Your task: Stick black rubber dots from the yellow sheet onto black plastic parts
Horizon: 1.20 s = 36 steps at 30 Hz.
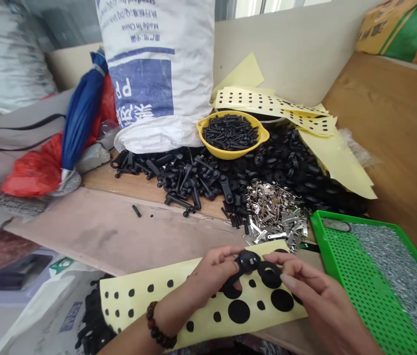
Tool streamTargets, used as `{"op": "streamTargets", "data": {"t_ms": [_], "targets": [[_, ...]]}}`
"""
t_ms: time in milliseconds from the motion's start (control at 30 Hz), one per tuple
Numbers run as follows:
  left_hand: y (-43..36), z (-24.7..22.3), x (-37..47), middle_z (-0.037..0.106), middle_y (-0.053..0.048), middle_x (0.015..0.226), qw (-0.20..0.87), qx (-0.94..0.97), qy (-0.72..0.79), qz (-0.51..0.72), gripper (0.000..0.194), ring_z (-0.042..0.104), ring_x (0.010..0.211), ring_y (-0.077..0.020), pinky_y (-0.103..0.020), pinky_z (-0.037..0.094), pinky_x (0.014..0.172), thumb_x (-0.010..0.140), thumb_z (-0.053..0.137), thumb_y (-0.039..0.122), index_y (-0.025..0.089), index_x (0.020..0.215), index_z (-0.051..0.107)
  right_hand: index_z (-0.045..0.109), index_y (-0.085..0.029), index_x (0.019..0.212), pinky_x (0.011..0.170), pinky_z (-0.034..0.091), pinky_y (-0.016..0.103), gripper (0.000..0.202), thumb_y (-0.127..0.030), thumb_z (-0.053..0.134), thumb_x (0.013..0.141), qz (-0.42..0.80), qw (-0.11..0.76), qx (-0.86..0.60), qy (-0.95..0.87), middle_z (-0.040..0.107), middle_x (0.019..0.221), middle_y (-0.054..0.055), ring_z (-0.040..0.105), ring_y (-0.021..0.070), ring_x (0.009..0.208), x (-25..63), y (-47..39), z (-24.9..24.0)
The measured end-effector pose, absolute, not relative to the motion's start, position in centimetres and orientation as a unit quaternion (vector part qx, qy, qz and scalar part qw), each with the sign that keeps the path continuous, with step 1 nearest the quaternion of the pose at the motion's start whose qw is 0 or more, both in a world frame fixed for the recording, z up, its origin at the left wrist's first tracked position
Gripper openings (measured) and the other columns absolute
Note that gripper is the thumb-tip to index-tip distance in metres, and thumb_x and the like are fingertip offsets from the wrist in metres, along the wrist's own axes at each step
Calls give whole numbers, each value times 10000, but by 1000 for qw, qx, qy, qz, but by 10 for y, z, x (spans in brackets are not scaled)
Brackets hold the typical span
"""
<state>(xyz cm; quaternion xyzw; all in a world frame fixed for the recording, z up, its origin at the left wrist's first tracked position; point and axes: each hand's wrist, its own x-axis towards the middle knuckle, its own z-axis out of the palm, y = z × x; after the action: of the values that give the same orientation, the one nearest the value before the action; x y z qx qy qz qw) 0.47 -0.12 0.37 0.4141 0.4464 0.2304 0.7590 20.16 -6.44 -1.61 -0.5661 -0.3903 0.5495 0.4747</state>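
In my left hand is a black plastic part with a rounded end, gripped between thumb and fingers. My right hand pinches a black ring-shaped pad by its edge, close beside the rounded end; whether the two touch I cannot tell. Both hands are over a yellow backing sheet carrying black round stickers and small black dots. My left palm hides part of the sheet.
Behind the hands lie a pile of metal clips and heaped black plastic arms. A yellow bowl holds black threaded pieces. On the right stands a green perforated tray with small metal pieces. A white woven sack rises at the back.
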Motion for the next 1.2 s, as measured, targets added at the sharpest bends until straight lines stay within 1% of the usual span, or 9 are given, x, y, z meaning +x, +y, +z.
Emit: {"op": "streamTargets", "data": {"t_ms": [133,200,333,533,633,767,933,1033,1200], "targets": [[-2,6,3,582,2,579,729,476,457,184,393,473,511,-112,-217,289,511,754,488,267,139,1078,669,573,-210,569,723,472,295,318,-443,728,721,561,480,-560,-376,680,1024,83,599,286,983,195,-61,-9],[-2,8,2,564,8,547,717,497,460,167,399,468,526,-126,-224,291,513,763,447,252,141,1078,665,568,-211,578,728,463,292,314,-441,726,722,570,473,-556,-376,675,1020,77,593,279,979,193,-60,-10],[-2,13,1,566,7,565,708,526,444,157,352,482,573,-135,-229,313,533,793,412,246,142,1008,670,547,-211,579,714,452,293,322,-441,715,729,573,461,-557,-386,665,997,77,584,270,944,195,-59,-13],[-2,22,0,563,9,617,693,563,420,160,331,494,596,-127,-226,346,561,863,372,253,135,987,656,562,-216,612,768,431,293,283,-418,678,772,585,433,-551,-408,652,1036,71,557,271,1013,198,-58,-17],[-2,21,0,566,5,642,693,567,415,164,327,511,621,-130,-226,363,580,883,371,268,137,990,651,566,-214,597,740,424,288,289,-426,700,741,588,438,-554,-394,648,1018,69,561,269,983,197,-59,-15],[-1,12,0,544,12,619,695,557,431,145,329,521,613,-132,-219,355,564,844,411,242,141,1051,647,576,-211,573,746,423,295,287,-418,744,680,598,449,-554,-366,647,1006,73,558,276,978,196,-60,-10],[-1,2,3,563,-7,739,694,574,412,134,314,500,576,-105,-207,347,538,777,490,234,135,1020,663,562,-206,531,758,423,311,314,-421,769,626,618,460,-551,-321,649,1014,80,555,287,978,196,-61,-5],[-1,3,3,547,-5,725,687,586,411,131,309,495,570,-106,-210,350,541,779,484,240,139,1016,656,569,-206,545,735,421,305,306,-420,771,628,619,463,-554,-309,648,1031,78,556,279,966,196,-61,-6],[0,13,1,518,6,708,684,592,409,118,265,493,597,-114,-213,350,562,769,446,220,156,929,647,562,-202,546,722,421,306,316,-425,765,640,603,459,-559,-336,639,1013,81,555,275,942,193,-58,-11]]}}
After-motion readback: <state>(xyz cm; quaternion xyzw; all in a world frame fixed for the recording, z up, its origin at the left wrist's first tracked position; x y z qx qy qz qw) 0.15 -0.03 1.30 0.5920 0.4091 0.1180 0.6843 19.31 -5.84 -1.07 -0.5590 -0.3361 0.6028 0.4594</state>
